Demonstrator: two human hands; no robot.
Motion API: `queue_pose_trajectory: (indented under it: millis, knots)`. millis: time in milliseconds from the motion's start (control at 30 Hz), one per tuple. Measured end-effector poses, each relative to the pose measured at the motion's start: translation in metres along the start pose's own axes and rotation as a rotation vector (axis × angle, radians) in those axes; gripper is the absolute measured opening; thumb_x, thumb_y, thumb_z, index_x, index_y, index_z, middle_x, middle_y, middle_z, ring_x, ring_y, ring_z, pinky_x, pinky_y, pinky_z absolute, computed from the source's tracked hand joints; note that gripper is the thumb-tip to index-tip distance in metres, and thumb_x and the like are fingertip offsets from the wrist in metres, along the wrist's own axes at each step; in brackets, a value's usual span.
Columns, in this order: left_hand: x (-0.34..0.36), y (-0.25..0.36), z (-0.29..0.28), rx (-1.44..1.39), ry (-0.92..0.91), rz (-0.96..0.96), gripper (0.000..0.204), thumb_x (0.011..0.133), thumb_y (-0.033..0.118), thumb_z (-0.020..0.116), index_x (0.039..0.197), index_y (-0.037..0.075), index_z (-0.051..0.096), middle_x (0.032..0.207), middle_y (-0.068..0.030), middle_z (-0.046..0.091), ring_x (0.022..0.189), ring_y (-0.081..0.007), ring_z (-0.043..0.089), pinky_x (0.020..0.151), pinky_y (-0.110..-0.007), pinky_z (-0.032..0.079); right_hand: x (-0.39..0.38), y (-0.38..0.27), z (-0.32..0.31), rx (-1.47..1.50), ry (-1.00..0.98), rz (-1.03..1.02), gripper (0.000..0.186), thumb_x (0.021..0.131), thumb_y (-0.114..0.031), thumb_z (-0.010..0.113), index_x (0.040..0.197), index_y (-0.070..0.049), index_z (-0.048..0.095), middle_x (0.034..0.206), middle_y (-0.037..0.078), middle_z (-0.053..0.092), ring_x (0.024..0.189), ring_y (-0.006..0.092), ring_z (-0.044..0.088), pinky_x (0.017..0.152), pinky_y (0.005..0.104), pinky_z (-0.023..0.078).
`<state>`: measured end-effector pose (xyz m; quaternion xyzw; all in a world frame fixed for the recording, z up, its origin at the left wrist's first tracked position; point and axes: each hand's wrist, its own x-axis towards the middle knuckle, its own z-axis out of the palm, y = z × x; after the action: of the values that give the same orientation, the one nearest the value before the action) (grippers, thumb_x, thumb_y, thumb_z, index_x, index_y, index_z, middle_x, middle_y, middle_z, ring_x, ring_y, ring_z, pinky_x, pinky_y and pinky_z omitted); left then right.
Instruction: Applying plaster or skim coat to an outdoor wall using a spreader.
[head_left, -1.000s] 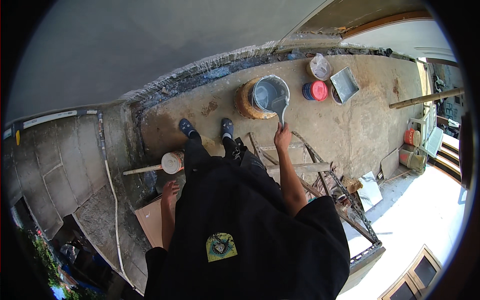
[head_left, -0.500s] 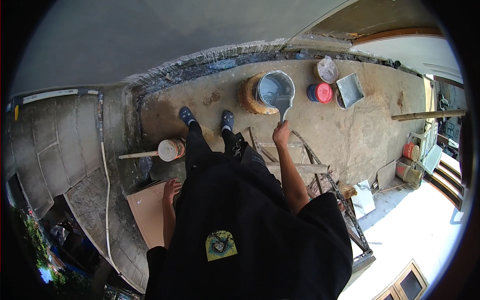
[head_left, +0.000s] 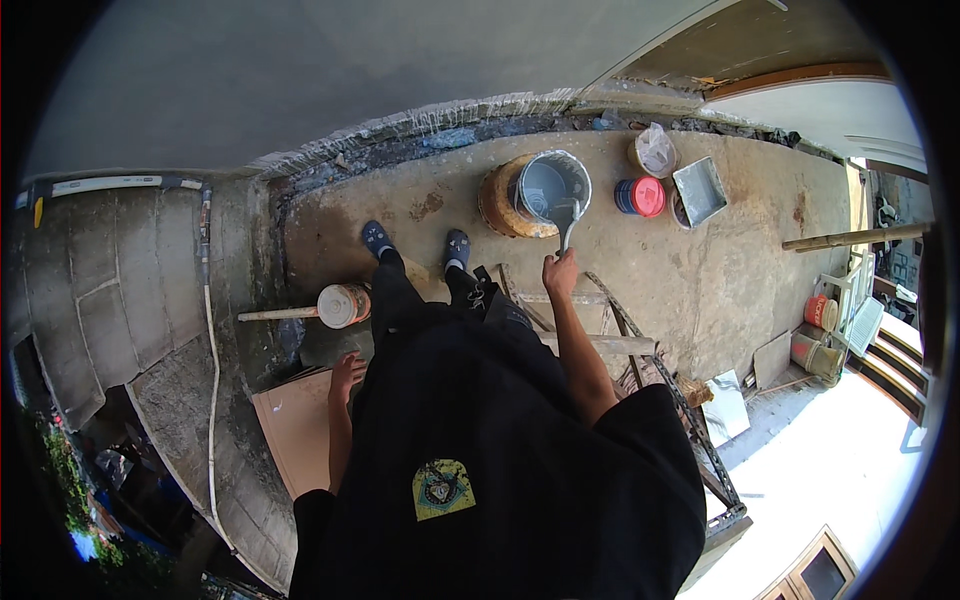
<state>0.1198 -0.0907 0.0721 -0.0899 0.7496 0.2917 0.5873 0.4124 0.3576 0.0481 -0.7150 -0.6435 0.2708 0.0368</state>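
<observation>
A long-handled tool [head_left: 566,232] slants over the near rim of a grey-smeared bucket [head_left: 588,190], its head within the mouth; whether it touches the grey liquid [head_left: 543,180] is hard to tell. The right grip [head_left: 561,272] is closed around the handle; the left grip [head_left: 347,374] hangs loose and empty near a cardboard sheet [head_left: 295,425]. The step in hand looks like stirring or scooping; the next move seems to call for a steady wrist at the rim. Right of the bucket sit a red-lidded pail [head_left: 648,197] and a metal-grey tray [head_left: 702,190].
</observation>
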Motion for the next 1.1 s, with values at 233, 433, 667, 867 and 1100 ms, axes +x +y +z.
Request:
queue_pose_trajectory:
  millis: [233, 433, 667, 867, 1100]
  knots:
    - [0.004, 0.009, -0.001, 0.001, 0.004, -0.011, 0.047, 0.094, 0.042, 0.035, 0.126, 0.008, 0.043, 0.117, -0.0156, 0.054, 0.108, -0.0291, 0.053, 0.094, -0.046, 0.038, 0.003, 0.006, 0.003, 0.022, 0.022, -0.046, 0.024, 0.075, -0.016, 0.053, 0.094, -0.002, 0.047, 0.085, 0.024, 0.060, 0.079, 0.0430, 0.057, 0.071, 0.0495, 0.045]
    - [0.005, 0.008, -0.004, 0.003, 0.007, -0.016, 0.044, 0.095, 0.039, 0.034, 0.125, 0.008, 0.044, 0.116, -0.0149, 0.054, 0.107, -0.0287, 0.054, 0.093, -0.046, 0.039, 0.003, 0.007, -0.001, 0.023, 0.079, -0.149, 0.022, 0.081, -0.019, 0.050, 0.091, 0.000, 0.046, 0.080, 0.026, 0.059, 0.074, 0.0450, 0.056, 0.064, 0.0508, 0.044]
    - [0.004, 0.010, -0.009, -0.030, 0.005, 0.014, 0.056, 0.090, 0.043, 0.048, 0.125, 0.000, 0.042, 0.114, -0.0217, 0.052, 0.105, -0.0319, 0.053, 0.090, -0.041, 0.044, 0.003, -0.007, -0.009, 0.012, 0.109, -0.090, 0.028, 0.089, -0.027, 0.042, 0.083, 0.000, 0.045, 0.071, 0.029, 0.056, 0.069, 0.0481, 0.055, 0.061, 0.0545, 0.041]
    - [0.011, 0.012, -0.010, -0.062, 0.004, -0.016, 0.054, 0.090, 0.043, 0.048, 0.124, 0.001, 0.043, 0.113, -0.0198, 0.053, 0.103, -0.0308, 0.054, 0.086, -0.043, 0.045, 0.003, -0.011, -0.010, -0.019, 0.075, -0.026, 0.026, 0.089, -0.027, 0.042, 0.084, -0.001, 0.044, 0.071, 0.027, 0.057, 0.066, 0.0459, 0.055, 0.059, 0.0526, 0.042]
    - [0.019, 0.002, -0.015, -0.109, -0.012, 0.010, 0.053, 0.089, 0.043, 0.050, 0.123, 0.002, 0.044, 0.108, -0.0196, 0.056, 0.098, -0.0292, 0.057, 0.082, -0.041, 0.047, 0.003, -0.012, -0.010, -0.005, 0.147, -0.122, 0.027, 0.088, -0.029, 0.043, 0.084, -0.002, 0.045, 0.071, 0.025, 0.058, 0.068, 0.0443, 0.057, 0.060, 0.0516, 0.043]
